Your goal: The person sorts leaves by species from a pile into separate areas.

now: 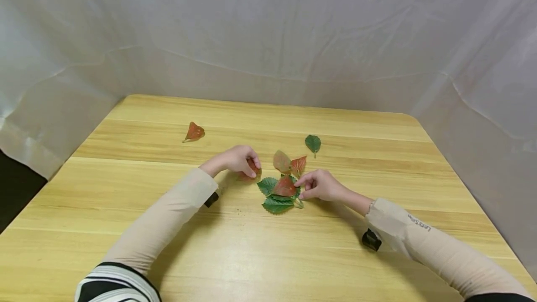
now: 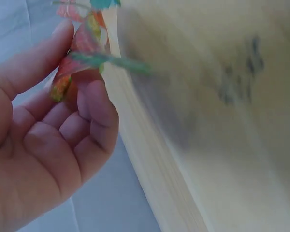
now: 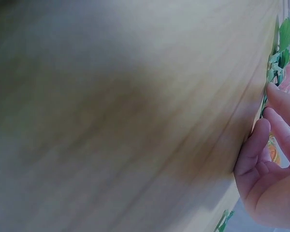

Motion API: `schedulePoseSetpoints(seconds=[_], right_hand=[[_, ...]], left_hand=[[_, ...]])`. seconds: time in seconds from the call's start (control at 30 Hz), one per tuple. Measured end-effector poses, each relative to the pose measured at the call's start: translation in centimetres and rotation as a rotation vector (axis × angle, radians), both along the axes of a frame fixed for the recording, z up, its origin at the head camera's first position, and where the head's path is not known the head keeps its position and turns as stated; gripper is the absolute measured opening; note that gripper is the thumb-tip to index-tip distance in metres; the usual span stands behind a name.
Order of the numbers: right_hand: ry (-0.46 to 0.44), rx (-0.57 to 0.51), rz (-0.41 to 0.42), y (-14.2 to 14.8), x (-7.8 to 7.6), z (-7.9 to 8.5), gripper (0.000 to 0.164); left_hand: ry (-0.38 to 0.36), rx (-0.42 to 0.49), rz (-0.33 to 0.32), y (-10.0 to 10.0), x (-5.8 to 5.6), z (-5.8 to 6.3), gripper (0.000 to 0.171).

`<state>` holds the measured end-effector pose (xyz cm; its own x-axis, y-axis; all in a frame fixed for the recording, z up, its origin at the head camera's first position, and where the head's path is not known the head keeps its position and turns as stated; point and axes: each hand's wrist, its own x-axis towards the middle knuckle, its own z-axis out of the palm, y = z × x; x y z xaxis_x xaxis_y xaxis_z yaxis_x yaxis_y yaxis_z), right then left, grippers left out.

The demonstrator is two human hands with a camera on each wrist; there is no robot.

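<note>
My left hand (image 1: 240,160) pinches a red leaf (image 2: 84,43) between thumb and fingers; its green stem sticks out in the left wrist view. To its right lies a cluster of artificial leaves, with a red leaf (image 1: 285,186) on top of green leaves (image 1: 278,205). The right hand (image 1: 322,185) is at the cluster's right side, index finger and thumb at the leaf edges. Whether those fingers pinch a leaf is unclear, and in the right wrist view the leaves are partly hidden behind the hand. Behind the cluster lie a pale reddish-green leaf (image 1: 282,161) and a red leaf (image 1: 298,165).
A single red leaf (image 1: 194,132) lies at the back left of the wooden table (image 1: 126,190). One green leaf (image 1: 313,144) lies behind the right hand. Pale curtains (image 1: 268,36) hang around the table's back and sides. Small dark specks dot the wood near the left wrist.
</note>
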<state>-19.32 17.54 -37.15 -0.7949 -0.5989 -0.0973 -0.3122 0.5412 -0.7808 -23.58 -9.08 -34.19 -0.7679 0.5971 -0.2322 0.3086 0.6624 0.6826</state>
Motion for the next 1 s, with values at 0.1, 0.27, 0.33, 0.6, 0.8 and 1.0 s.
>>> schedulePoseSetpoints(seconds=[0.1, 0.27, 0.33, 0.6, 0.8, 1.0], right_hand=[[0.015, -0.01, 0.012, 0.2, -0.2, -0.2, 0.026], [0.035, -0.068, 0.057, 0.7, -0.6, -1.1, 0.025], [0.031, -0.071, 0.06, 0.7, -0.6, -1.0, 0.025], [0.02, 0.01, -0.006, 0.2, -0.1, -0.2, 0.026], [0.022, 0.005, -0.004, 0.0, 0.0, -0.3, 0.026], [0.024, 0.002, -0.005, 0.0, 0.0, -0.2, 0.027]], left_hand=[[0.025, 0.037, 0.006, -0.7, -0.3, 0.0, 0.024], [0.039, 0.108, 0.087, -1.9, -0.8, 0.0, 0.027], [0.047, 0.133, 0.125, -2.3, -1.1, -0.1, 0.024], [0.095, 0.138, 0.225, -4.0, -2.3, -0.3, 0.016], [0.132, 0.103, 0.317, -5.1, -2.8, -0.4, 0.017], [0.128, 0.099, 0.378, -5.9, -3.5, -0.6, 0.025]])
